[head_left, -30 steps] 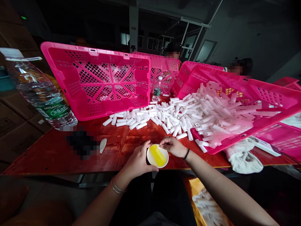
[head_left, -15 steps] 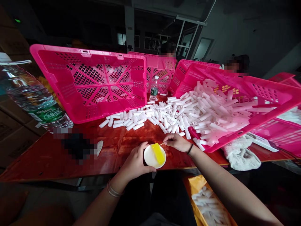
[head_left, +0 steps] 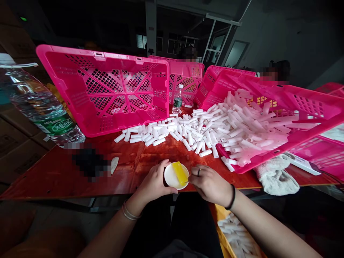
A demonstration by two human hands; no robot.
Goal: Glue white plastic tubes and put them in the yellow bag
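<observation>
My left hand [head_left: 154,181] is wrapped round a small white bowl [head_left: 170,176], with the thumb along its near side and the fingers at its far left rim. A smooth, glossy yellow block [head_left: 180,173] slants across the inside of the bowl. At the bowl's right rim, my right hand [head_left: 208,182] is closed in a pinch. A short bit of a thin stick [head_left: 186,182] shows between its fingertips and the block's lower end; the rest is hidden by the fingers.
Many short white tubes [head_left: 199,129] spill from a tilted pink crate [head_left: 279,150]. Another pink crate [head_left: 107,129] stands on its side. Also around are a large bottle [head_left: 51,111], a small bottle [head_left: 177,100], a white cloth [head_left: 279,175] and a bag of tubes [head_left: 225,236]. People are behind the crates.
My right hand has moved from the far upper right of the bowl to its near right side, by the yellow block's lower end. My left hand still holds the bowl.
</observation>
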